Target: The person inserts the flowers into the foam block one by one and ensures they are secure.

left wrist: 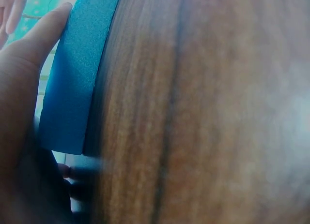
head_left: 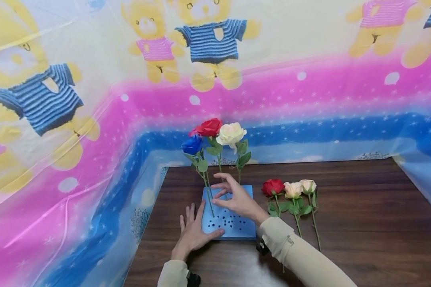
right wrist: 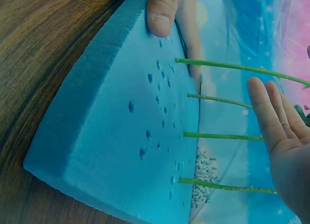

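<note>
Foam block (head_left: 233,227) lies under both hands: left (head_left: 194,231) flat, right (head_left: 237,199) spread above.

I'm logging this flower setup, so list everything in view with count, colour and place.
foam block: one, blue, dotted with holes, on the table near its left edge.
standing roses: four stems in the right wrist view; blue, red and cream blooms show, planted in the block.
loose roses: three, red, peach, cream, lying right of the block.
table: one, dark wood.
backdrop sheet: one, teddy-bear print, pink and blue.
left hand: flat, steadying the block's left edge.
right hand: open over the block, by the stems.
</note>
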`<state>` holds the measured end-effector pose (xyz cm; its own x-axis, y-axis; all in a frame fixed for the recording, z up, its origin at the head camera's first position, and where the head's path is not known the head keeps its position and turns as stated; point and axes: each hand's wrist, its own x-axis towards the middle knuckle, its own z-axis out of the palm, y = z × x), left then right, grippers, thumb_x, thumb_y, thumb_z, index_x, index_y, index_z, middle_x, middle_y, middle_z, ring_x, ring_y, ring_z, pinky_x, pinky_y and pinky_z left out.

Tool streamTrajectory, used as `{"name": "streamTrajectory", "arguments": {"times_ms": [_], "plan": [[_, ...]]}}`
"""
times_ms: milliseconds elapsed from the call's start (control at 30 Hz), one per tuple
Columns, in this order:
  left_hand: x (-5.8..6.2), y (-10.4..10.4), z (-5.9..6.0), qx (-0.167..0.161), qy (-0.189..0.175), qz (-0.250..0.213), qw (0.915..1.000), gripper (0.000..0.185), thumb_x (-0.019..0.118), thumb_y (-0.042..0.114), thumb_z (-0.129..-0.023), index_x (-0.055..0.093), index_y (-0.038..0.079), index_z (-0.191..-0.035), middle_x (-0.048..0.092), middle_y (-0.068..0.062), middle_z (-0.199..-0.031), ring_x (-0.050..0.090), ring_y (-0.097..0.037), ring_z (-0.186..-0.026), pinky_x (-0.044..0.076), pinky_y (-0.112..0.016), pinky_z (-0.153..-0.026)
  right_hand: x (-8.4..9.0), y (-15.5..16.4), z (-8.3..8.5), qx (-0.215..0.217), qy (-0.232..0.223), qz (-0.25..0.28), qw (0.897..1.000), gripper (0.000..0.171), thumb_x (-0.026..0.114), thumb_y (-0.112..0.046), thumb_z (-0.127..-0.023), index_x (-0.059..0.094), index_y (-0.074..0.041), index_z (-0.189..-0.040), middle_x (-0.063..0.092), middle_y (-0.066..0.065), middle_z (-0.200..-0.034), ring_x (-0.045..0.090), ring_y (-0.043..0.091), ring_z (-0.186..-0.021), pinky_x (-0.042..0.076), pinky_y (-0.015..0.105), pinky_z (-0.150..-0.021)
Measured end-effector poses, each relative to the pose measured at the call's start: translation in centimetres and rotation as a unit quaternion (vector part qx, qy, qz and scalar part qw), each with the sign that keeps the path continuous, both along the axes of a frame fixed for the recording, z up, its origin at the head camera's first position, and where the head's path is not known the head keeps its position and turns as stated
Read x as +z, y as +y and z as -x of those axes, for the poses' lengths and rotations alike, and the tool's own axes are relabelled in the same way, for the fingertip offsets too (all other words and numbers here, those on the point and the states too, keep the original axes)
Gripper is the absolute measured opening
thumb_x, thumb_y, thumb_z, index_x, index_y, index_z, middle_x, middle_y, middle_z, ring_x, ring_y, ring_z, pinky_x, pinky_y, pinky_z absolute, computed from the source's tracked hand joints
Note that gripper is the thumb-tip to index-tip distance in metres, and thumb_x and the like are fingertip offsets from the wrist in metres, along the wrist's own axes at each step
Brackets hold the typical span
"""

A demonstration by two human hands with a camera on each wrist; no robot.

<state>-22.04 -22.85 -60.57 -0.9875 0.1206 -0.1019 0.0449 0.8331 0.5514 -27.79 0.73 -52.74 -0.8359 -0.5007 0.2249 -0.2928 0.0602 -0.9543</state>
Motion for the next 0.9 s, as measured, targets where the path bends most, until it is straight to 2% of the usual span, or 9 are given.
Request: {"name": "streamTrajectory", "arguments": {"times_ms": [200,333,400,567,800,900], "plan": [[0.1,0.3,0.0,-0.001,0.003,-0.008,1.0000,0.129,0.080,0.081,-0.086,0.016,0.023,-0.182,0.009,-0.031,-0.183,-0.001,-0.055,-0.170,-0.003,-0.082,-0.128,0.4,1.4,-0.4,0.013,-0.019,0.028,0.999,0.077,0.083,-0.022,-0.105,0.040,-0.036,-0.168,0.065,0.008,-0.157,0.075,0.027,-0.123,0.069,0.046,-0.089],[0.1,0.3,0.0,0.003,0.002,-0.006,1.0000,0.131,0.081,0.081,-0.085,0.015,0.022,-0.182,0.009,-0.031,-0.183,0.000,-0.055,-0.170,-0.003,-0.082,-0.128,1.1,2.5,-0.7,0.013,-0.029,0.042,0.999,0.082,0.084,-0.021,-0.104,0.037,-0.029,-0.171,0.065,0.007,-0.157,0.075,0.031,-0.124,0.067,0.059,-0.091],[0.1,0.3,-0.1,0.005,0.002,-0.006,1.0000,0.131,0.081,0.081,-0.085,0.015,0.022,-0.182,0.009,-0.031,-0.183,0.000,-0.055,-0.170,-0.004,-0.082,-0.128,1.4,3.0,-0.9,0.011,-0.030,0.045,0.998,0.084,0.085,-0.020,-0.103,0.036,-0.029,-0.171,0.064,0.008,-0.158,0.075,0.033,-0.124,0.066,0.063,-0.091],[0.1,0.3,-0.1,0.004,0.000,-0.005,1.0000,0.131,0.082,0.079,-0.085,0.015,0.022,-0.182,0.009,-0.032,-0.183,-0.001,-0.055,-0.170,-0.005,-0.081,-0.129,2.2,4.5,-1.4,0.003,-0.022,0.050,0.998,0.087,0.085,-0.016,-0.102,0.036,-0.035,-0.171,0.060,0.015,-0.162,0.073,0.037,-0.127,0.067,0.059,-0.089],[0.1,0.4,-0.1,0.003,0.001,-0.008,1.0000,0.131,0.082,0.079,-0.085,0.014,0.023,-0.182,0.008,-0.031,-0.183,-0.002,-0.054,-0.170,-0.005,-0.081,-0.129,3.2,7.3,-2.0,-0.019,-0.011,0.059,0.998,0.090,0.085,-0.015,-0.102,0.032,-0.022,-0.174,0.060,0.012,-0.162,0.071,0.042,-0.130,0.068,0.051,-0.088],[0.1,0.3,-0.1,0.001,0.004,-0.011,0.9999,0.131,0.081,0.079,-0.085,0.014,0.023,-0.182,0.008,-0.031,-0.183,-0.002,-0.054,-0.170,-0.005,-0.080,-0.129,3.4,8.8,-2.2,-0.033,-0.015,0.066,0.997,0.091,0.086,-0.016,-0.102,0.032,-0.026,-0.174,0.058,0.015,-0.164,0.068,0.047,-0.133,0.068,0.055,-0.089]]}}
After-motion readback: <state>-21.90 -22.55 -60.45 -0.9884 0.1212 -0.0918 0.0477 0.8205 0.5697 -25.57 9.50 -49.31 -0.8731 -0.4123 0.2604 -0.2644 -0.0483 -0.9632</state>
